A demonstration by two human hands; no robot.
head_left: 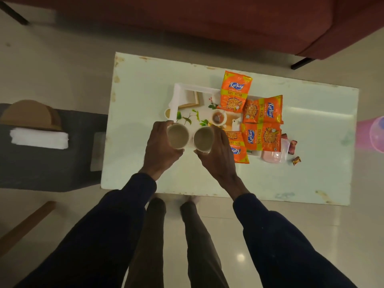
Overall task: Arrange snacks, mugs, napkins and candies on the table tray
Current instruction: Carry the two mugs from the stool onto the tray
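Mugs: one in each of my hands, left mug (177,135) and right mug (203,139), rims up, side by side and almost touching, both looking empty inside.
Left hand (161,148): closed round the left mug's wall from the outer side, thumb at the near rim.
Right hand (218,154): wrapped round the right mug the same way, fingers (225,140) curled over its far side.
Position: both mugs hang over the near edge of the tray (180,96); whether they touch it I cannot tell.
Handling: these look like hard ceramic, I judge: stiff, some weight, smooth walls, chippable if the rims knock. I'd grip the body firmly and keep the two apart going down.
Snack packets: four orange packets (235,91) beyond and beside my right hand, overlapping the tray's right side; light, crinkly, best pinched at a sealed edge.
Candies: small wrapped ones (296,160) well off my right hand on the worktop (135,80), next to a pink lidded tub (274,154).
Napkins: white stack (39,138) far out past my left hand, on a dark stand; soft, lift flat.
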